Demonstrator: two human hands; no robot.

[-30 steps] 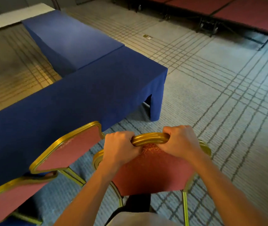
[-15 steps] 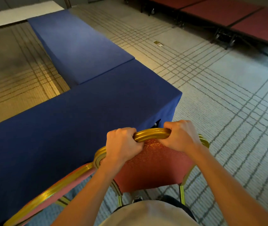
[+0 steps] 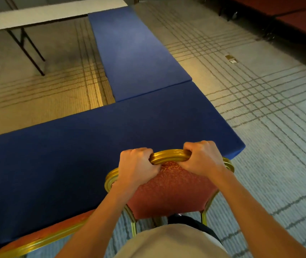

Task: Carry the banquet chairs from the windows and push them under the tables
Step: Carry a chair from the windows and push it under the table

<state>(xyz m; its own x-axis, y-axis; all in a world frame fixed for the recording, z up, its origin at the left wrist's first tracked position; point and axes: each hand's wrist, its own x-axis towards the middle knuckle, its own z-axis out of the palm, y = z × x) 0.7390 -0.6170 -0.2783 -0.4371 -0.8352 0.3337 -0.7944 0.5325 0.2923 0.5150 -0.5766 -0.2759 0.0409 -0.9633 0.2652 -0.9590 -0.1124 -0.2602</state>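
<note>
The person stands right behind a banquet chair point(image 3: 170, 190) and holds it with both hands. The left hand point(image 3: 137, 168) and the right hand point(image 3: 202, 159) are each clamped over the golden top rail point(image 3: 169, 155) of the backrest, fingers curled over its front side, with a short bare piece of rail between them. The chair stands at the near long edge of the blue-covered worktop point(image 3: 74, 155), close to its right corner, with the backrest towards the person. The seat is hidden behind the red padded back, so one cannot tell how far it sits under the cloth. A second chair point(image 3: 42, 239) of the same kind shows only its back at the lower left, along the same edge. The frame looks like stiff metal tube, so the chair will probably move as one rigid piece, and it seems light enough for two hands. The top rail is a good place to hold, because the padding is soft and gives nothing firm. On the carpet point(image 3: 269, 146) the legs may drag or catch, so a small lift while pushing seems wise.
</note>
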